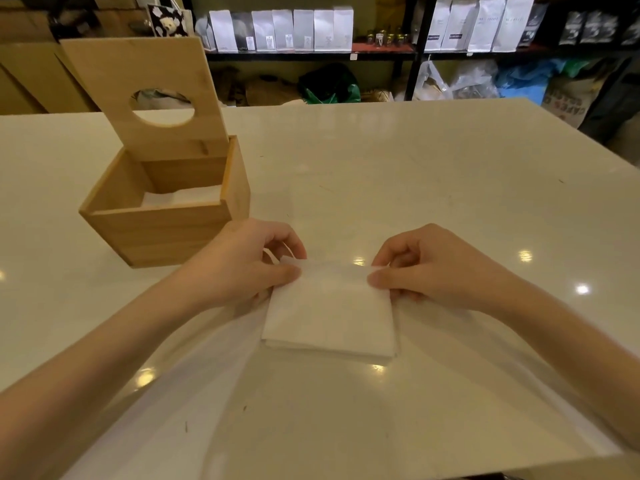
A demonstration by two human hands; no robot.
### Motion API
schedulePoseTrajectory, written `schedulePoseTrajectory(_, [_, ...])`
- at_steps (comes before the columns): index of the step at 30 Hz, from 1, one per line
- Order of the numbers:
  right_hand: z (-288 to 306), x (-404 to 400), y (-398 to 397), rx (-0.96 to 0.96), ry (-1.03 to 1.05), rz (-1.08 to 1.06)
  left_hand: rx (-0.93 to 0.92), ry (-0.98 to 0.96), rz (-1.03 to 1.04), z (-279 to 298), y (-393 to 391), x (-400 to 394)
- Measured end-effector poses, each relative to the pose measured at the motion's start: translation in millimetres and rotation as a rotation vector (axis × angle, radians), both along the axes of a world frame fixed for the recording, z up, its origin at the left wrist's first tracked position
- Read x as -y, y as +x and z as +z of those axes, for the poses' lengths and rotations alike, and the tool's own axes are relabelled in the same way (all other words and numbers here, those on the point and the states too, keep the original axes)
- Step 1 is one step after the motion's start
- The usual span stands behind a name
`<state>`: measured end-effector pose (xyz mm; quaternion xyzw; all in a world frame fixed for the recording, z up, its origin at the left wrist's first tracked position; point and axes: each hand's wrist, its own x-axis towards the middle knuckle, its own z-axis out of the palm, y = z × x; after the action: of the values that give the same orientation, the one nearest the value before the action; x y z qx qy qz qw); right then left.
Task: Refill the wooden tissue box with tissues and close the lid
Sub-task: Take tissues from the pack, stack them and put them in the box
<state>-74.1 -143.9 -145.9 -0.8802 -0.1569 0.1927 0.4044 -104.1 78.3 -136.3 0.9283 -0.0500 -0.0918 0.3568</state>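
Note:
A square stack of white tissues [329, 317] lies flat on the white table, in front of me. My left hand [246, 261] pinches its far left corner between thumb and fingers. My right hand [426, 265] pinches its far right corner the same way. To the left stands the wooden tissue box [156, 226], open at the top, with some white tissues [183, 197] low inside it. Its wooden lid [145, 74], with a round hole, stands upright at the box's far side.
The white table [450, 188] stretches wide to the right and behind the stack. Beyond its far edge are dark shelves with white bags [301, 29], and sacks and plastic bags [464, 81] on the floor.

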Motion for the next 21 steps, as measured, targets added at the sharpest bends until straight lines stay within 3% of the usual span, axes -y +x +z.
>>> schedulePoseTrajectory(5, [1.1, 0.7, 0.2, 0.235, -0.165, 0.014, 0.016, 0.25, -0.056, 2.1, -1.3, 1.3])
schedulePoseTrajectory(9, [1.9, 7.6, 0.8, 0.361, -0.323, 0.258, 0.069, 0.388, -0.116, 6.5, -3.1, 1.9])
schedulePoseTrajectory(13, [-6.3, 11.3, -3.6, 0.496, -0.405, 0.352, 0.085, 0.593, -0.228, 7.6, -5.9, 4.0])
schedulePoseTrajectory(18, [-13.9, 11.9, -12.7, 0.64, -0.412, 0.333, 0.139, 0.568, -0.245, 4.5, -7.3, 2.2])
schedulePoseTrajectory(21, [-17.4, 12.0, -14.5, 0.62, -0.352, 0.302, 0.19, 0.518, -0.235, 2.5, -6.7, 0.6])
